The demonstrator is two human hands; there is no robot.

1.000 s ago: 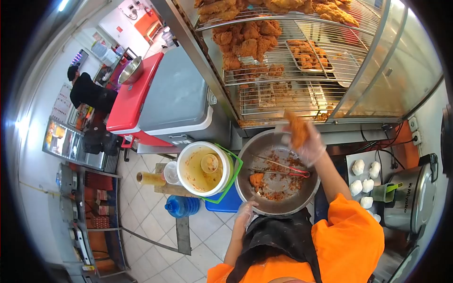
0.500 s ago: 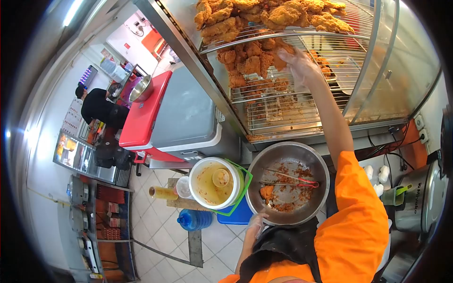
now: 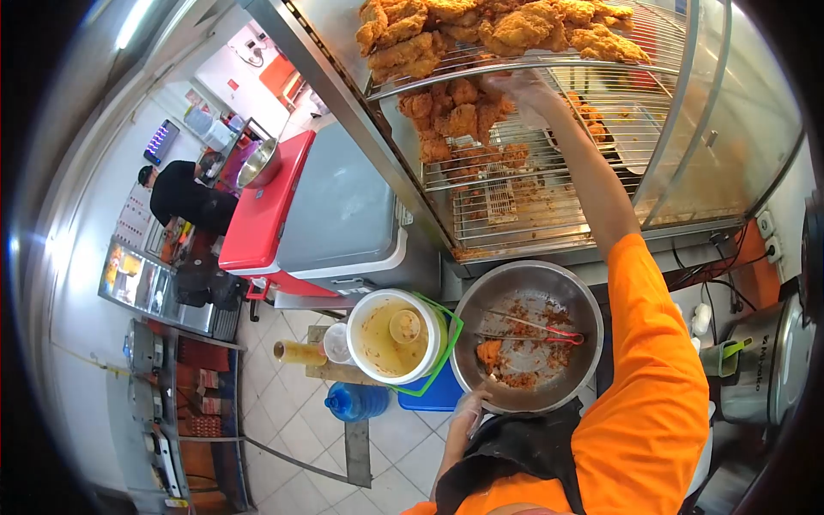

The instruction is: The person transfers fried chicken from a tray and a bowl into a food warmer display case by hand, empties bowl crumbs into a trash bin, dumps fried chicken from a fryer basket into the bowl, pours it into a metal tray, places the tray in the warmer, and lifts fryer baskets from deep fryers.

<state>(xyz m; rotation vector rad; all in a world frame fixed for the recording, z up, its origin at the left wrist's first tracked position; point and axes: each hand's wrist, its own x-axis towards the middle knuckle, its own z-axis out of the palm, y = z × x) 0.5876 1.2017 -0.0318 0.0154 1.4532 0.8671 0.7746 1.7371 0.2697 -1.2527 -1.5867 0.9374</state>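
Note:
My right hand (image 3: 530, 93), in a clear plastic glove, reaches into the display cabinet between its wire shelves. It is beside fried chicken pieces (image 3: 462, 120) on the lower shelf; its fingers are blurred and partly hidden behind the upper shelf's rail, so any hold is unclear. Down at the front, my gloved left hand (image 3: 469, 412) grips the near left rim of a large metal bowl (image 3: 463, 300). Inside that bowl lie red-handled tongs (image 3: 562, 336), brown crumbs and a small fried piece (image 3: 489, 354). More fried chicken (image 3: 515, 30) is heaped on the upper shelf.
Left of the bowl stands a white bucket (image 3: 354, 343) with yellowish liquid and a cup inside. Grey (image 3: 335, 215) and red (image 3: 249, 227) cooler boxes sit beside the cabinet. A blue water bottle (image 3: 356, 401) is on the floor. A person (image 3: 184, 196) in black works far left.
My right hand has moved further into the cabinet, up and slightly left, beyond the front chicken pieces. My left hand stays at the bowl's rim, its thumb now reaching over it.

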